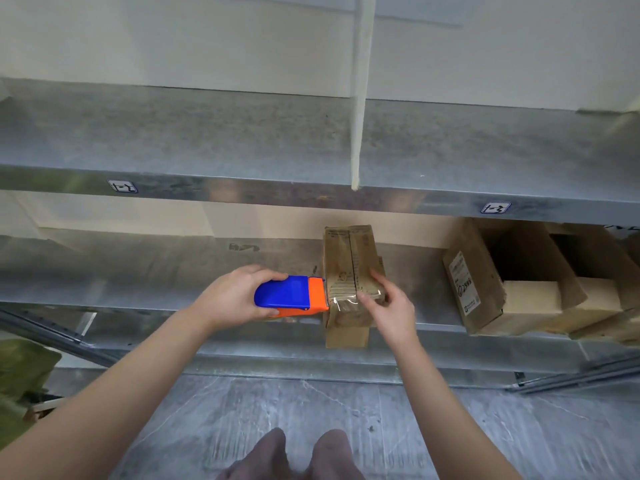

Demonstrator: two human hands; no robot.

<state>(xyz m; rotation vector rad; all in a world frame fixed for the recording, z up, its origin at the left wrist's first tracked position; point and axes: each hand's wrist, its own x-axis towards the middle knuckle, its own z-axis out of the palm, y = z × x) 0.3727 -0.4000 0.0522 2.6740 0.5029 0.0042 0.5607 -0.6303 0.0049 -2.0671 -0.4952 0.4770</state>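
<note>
A small brown cardboard box [348, 251] lies on the lower metal shelf [156, 268], its near end hanging over the shelf's front edge. Clear tape [341, 301] runs across that near end. My left hand [230, 296] grips a blue and orange tape dispenser [291, 296], whose orange cutter end touches the box's left side. My right hand [389, 306] rests on the box's right near corner, fingers and thumb pressing on the tape.
An open cardboard box [512, 278] with a white label lies on the same shelf to the right. The upper metal shelf [242, 133] has a white upright post [360, 98]. Grey floor [450, 427] lies below, with my feet [294, 455] and a green bag [24, 372] at left.
</note>
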